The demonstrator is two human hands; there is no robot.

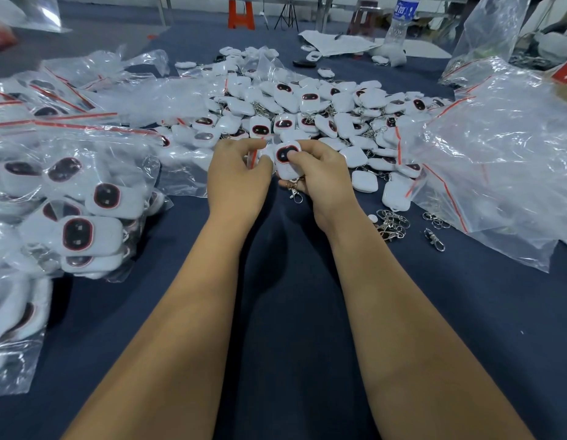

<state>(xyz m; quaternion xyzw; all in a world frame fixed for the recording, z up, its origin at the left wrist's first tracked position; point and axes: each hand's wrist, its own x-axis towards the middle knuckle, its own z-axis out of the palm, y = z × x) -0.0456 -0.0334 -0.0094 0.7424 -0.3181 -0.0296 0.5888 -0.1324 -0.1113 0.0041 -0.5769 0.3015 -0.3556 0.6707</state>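
Gripping a white keychain gadget (288,160) at frame centre, right hand (320,179) curls round it. Left hand (237,176) pinches what looks like a small clear bag (255,157) touching it, gadget not yet inside. Bagged units (85,217) heaped at left; beyond the hands, a large loose pile (307,112) remains. Judged well short of finished.

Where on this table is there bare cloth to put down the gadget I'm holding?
Bare dark blue cloth lies between your forearms, and right of the right forearm below the crumpled clear plastic bags. Crowded: the pile of loose white keychain gadgets straight ahead, bagged gadgets on the left, metal clasps by the right wrist.
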